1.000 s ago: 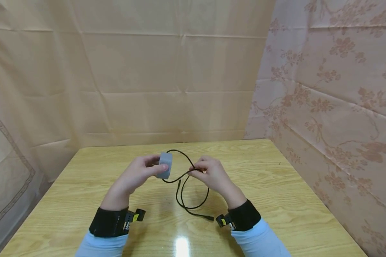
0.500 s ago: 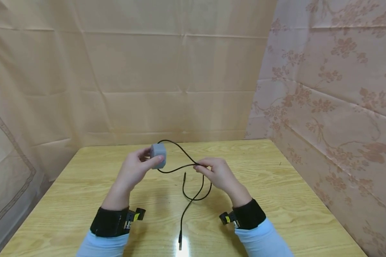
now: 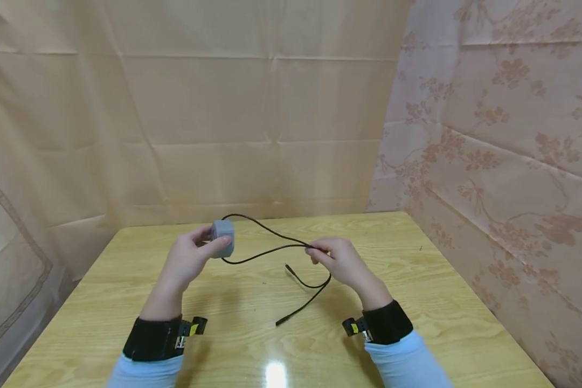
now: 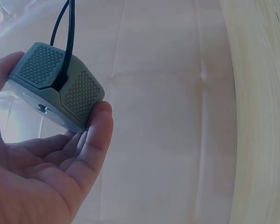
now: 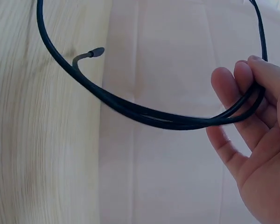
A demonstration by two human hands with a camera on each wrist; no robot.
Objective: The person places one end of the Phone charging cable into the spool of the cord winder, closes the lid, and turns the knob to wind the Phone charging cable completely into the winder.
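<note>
Left hand (image 3: 181, 258) pinches a grey block (image 3: 223, 238) between thumb and fingers, up above the wood-grain table (image 3: 417, 323). On the block's flat face I note 1 dark mark (image 4: 43, 108), too small to read; 2 faces beside it are dimpled. Right hand (image 3: 341, 261) grips 2 strands of black cable (image 5: 177, 125), well apart from the block; they bow outward between my hands. Past that grip, 2 ends hang lower, contact with the tabletop unclear. Black band (image 3: 152, 339) on left wrist: small yellow patch (image 3: 193, 330), pale marking beside it illegible.
</note>
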